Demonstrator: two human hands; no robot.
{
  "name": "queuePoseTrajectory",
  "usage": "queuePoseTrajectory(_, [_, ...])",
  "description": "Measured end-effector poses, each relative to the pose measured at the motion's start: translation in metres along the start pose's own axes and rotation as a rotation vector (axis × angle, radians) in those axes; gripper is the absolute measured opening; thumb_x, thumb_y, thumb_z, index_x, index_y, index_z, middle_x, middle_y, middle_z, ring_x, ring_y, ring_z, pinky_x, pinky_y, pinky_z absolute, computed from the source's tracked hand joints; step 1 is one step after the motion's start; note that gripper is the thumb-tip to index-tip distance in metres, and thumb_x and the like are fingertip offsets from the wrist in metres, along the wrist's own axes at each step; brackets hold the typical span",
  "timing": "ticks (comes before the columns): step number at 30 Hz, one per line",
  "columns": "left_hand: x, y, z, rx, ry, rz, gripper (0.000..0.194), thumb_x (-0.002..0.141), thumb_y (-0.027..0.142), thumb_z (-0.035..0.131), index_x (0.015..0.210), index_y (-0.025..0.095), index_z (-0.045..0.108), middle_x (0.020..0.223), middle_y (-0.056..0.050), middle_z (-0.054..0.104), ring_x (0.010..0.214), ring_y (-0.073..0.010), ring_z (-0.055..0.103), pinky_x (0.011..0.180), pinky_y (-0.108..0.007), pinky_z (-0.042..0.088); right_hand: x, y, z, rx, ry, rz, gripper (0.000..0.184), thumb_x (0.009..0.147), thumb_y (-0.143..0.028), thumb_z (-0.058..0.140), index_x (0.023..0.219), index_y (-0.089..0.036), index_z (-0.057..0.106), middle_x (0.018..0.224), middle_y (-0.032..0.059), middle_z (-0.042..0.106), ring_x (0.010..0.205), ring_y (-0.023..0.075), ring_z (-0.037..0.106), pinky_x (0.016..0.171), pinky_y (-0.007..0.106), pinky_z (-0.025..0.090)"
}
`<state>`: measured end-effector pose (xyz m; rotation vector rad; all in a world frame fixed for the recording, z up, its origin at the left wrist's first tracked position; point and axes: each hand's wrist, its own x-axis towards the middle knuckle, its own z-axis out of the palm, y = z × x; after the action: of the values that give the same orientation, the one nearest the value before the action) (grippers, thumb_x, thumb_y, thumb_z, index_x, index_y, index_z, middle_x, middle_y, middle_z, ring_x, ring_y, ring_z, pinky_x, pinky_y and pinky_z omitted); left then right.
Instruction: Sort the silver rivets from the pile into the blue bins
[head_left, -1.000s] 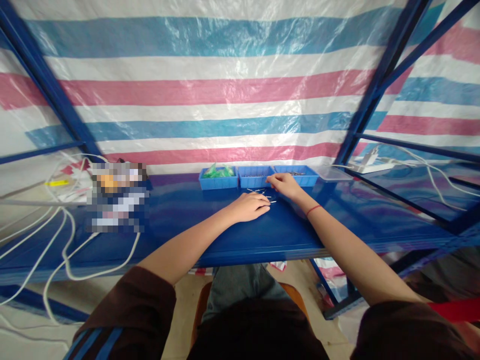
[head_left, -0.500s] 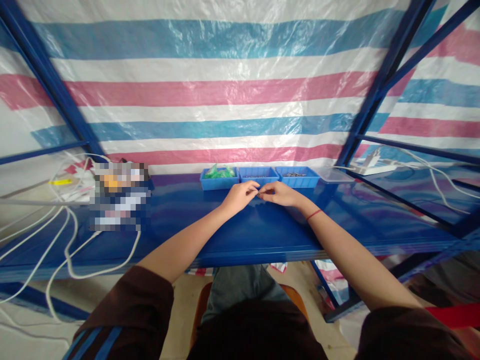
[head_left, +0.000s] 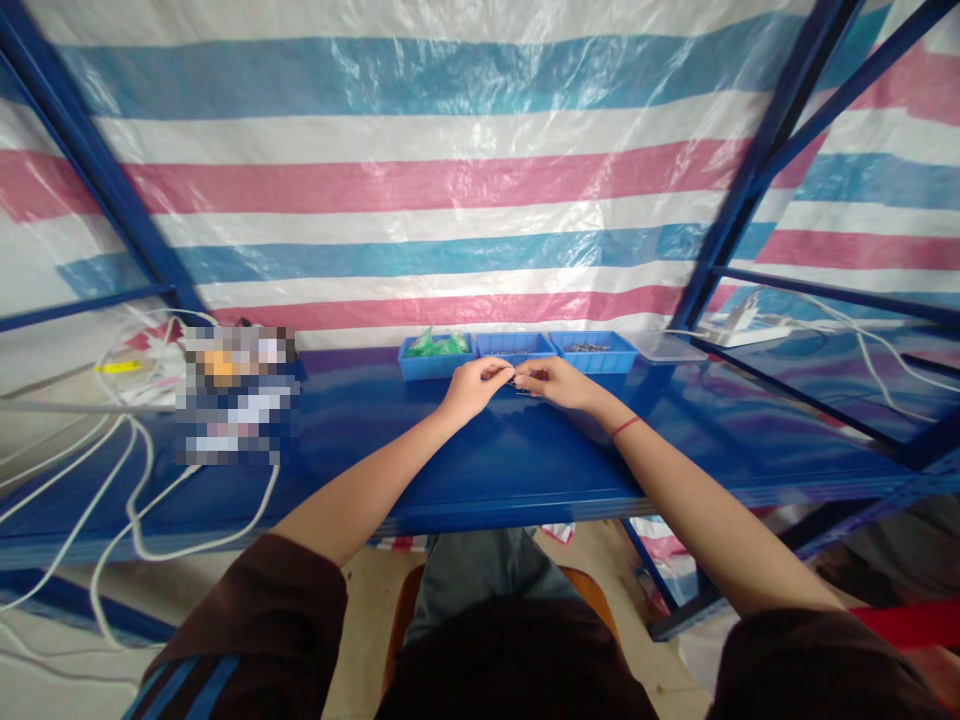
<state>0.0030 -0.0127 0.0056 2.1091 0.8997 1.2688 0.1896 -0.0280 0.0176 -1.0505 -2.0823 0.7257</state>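
Over the blue tabletop (head_left: 480,470), my left hand (head_left: 476,385) and my right hand (head_left: 559,383) meet fingertip to fingertip. Both are closed in a pinch around something small and dark, too small to name. A few thin metal pieces (head_left: 523,392) show on the table just under the fingers, mostly hidden by them. Right behind my hands stands the middle blue bin (head_left: 514,345), holding small metal parts. To its right, another blue bin (head_left: 594,352) holds thin metal pieces. The left blue bin (head_left: 437,370) contains green plastic bags (head_left: 435,345).
A clear plastic lid (head_left: 667,347) lies right of the bins, near a white power strip (head_left: 750,328). White cables (head_left: 139,500) loop over the table's left side beside a blurred-out pile (head_left: 238,390). Blue metal posts (head_left: 739,230) and a striped sheet (head_left: 465,185) stand behind.
My right hand has come from the middle bin toward my left hand. My left hand has lifted from the metal pieces on the table, and the fingertips of both now meet.
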Motion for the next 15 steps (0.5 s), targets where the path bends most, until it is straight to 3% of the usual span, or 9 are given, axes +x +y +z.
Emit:
queuePoseTrajectory(10, [0.0001,0.0021,-0.0011,0.024,0.049,0.032,0.012,0.082,0.023,0.061,0.089,0.018,0.069,0.089,-0.003,0.073,0.083,-0.0158,0.068,0.079,-0.027,0.052,0.0025,0.0086,-0.0007,-0.050,0.110,-0.004,0.034,0.081,-0.047,0.055,0.084,-0.015,0.064,0.076,0.0049,0.064,0.060,0.0130,0.053,0.055,0.026,0.044])
queuePoseTrajectory(15, [0.0004,0.0007,-0.0012,0.047,0.059,0.027,0.013,0.082,0.023,0.061,0.091,0.018,0.069,0.092,-0.004,0.072,0.083,-0.0160,0.067,0.078,-0.028,0.052,0.0025,0.0014,-0.0022,-0.095,0.208,-0.049,0.031,0.079,-0.045,0.058,0.080,-0.015,0.063,0.079,0.0063,0.066,0.065,0.0141,0.055,0.061,0.028,0.044])
